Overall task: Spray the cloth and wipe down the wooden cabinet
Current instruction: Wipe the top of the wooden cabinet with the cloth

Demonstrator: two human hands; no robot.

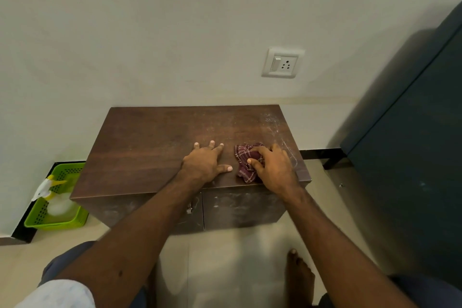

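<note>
- Pale wall (175,20) backs the scene, with a white switch-and-socket plate (282,62) set on it above the right rear corner of the wooden cabinet (150,147).
- The cabinet is low and dark brown. Its back edge meets the wall, and its two front doors face the person.
- From the left hand out to the left edge, the top shows plain wood grain. White dusty smears mark the right rear part and run along the right edge, and the door fronts are smudged too.
- The left hand (203,164) lies flat on the top near the middle, palm down, fingers straight and spread, thumb pointing right toward the cloth.
- The cloth (243,157), maroon with a pale check, sits crumpled on the front right part of the top, close to the front edge and just beside the left thumb.
- The right hand (273,170) rests over the cloth with fingers curled into it and the thumb pressing on the fabric. The wrist crosses the front edge near the right corner.
- A green basket (57,225) stands on the floor against the wall, just beside the cabinet's left side. It holds a spray bottle (53,197) with a white and yellow trigger head.
- A dark blue unit (412,145) stands to the right, apart from the cabinet, with a strip of pale floor (322,182) between them.
- A bare foot (298,275) rests on the floor in front of the right door.
</note>
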